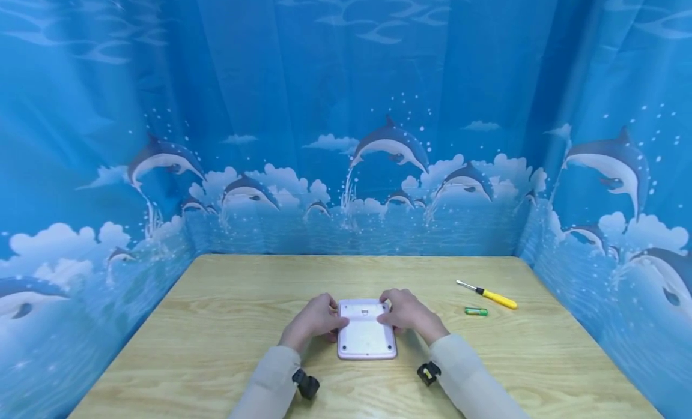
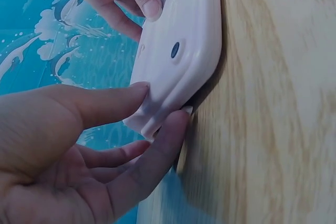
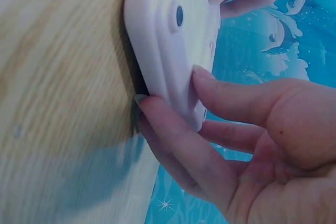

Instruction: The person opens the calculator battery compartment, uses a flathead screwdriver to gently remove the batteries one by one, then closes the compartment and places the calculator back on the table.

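Observation:
A pale pink device, by its shape a desk calculator (image 1: pixel 367 338), lies back side up in front of me. Dark round feet show at its near corners, and a small latch or slot at its far part. My left hand (image 1: pixel 315 322) pinches its left edge, thumb on the back, fingertips under the rim in the left wrist view. On the opposite edge my right hand (image 1: pixel 409 314) pinches the same way; in the right wrist view a fingertip reaches beneath the rim. Whether the calculator is slightly lifted off the wood, I cannot tell.
To the right on the wooden table (image 1: pixel 243 287) lies a green battery (image 1: pixel 476 311). Just beyond it is a screwdriver (image 1: pixel 494 297) with a yellow handle. A blue dolphin-print curtain (image 1: pixel 346 137) hangs around the table's back and sides.

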A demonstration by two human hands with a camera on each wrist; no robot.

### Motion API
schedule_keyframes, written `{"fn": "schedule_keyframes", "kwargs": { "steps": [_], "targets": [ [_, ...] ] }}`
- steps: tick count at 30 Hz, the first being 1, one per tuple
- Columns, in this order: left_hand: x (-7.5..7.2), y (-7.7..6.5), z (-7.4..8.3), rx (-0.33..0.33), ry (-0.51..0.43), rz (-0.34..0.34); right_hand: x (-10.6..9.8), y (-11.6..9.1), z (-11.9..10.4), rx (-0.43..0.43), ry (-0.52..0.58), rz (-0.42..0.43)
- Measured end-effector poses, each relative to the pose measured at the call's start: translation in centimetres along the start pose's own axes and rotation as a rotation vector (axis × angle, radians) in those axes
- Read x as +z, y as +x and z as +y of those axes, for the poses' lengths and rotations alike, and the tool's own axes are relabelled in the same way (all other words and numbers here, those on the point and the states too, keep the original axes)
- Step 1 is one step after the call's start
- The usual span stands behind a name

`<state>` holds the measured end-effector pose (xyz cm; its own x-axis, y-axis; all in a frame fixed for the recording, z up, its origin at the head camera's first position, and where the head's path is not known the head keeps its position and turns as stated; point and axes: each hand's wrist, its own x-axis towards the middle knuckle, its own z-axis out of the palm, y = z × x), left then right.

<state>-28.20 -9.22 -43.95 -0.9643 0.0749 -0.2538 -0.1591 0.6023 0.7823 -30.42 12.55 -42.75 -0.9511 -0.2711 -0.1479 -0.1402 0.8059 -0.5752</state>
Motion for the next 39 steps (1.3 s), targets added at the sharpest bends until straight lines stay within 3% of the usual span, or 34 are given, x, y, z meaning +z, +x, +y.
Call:
{"fn": "schedule_keyframes", "kwargs": {
  "steps": [9,26,39],
  "targets": [
    [0.0,-0.1,-0.6,0.028,0.027,-0.055,0.4,-0.3,0.1,0.002,0.019,-0.006],
    [0.2,-0.1,-0.6,0.064,0.06,-0.058,0.4,-0.6,-0.1,0.008,0.004,-0.013],
    [-0.2,-0.1,0.3,0.045,0.08,-0.038,0.0,-0.3,-0.6,0.0,-0.082,-0.027]
  ]
}}
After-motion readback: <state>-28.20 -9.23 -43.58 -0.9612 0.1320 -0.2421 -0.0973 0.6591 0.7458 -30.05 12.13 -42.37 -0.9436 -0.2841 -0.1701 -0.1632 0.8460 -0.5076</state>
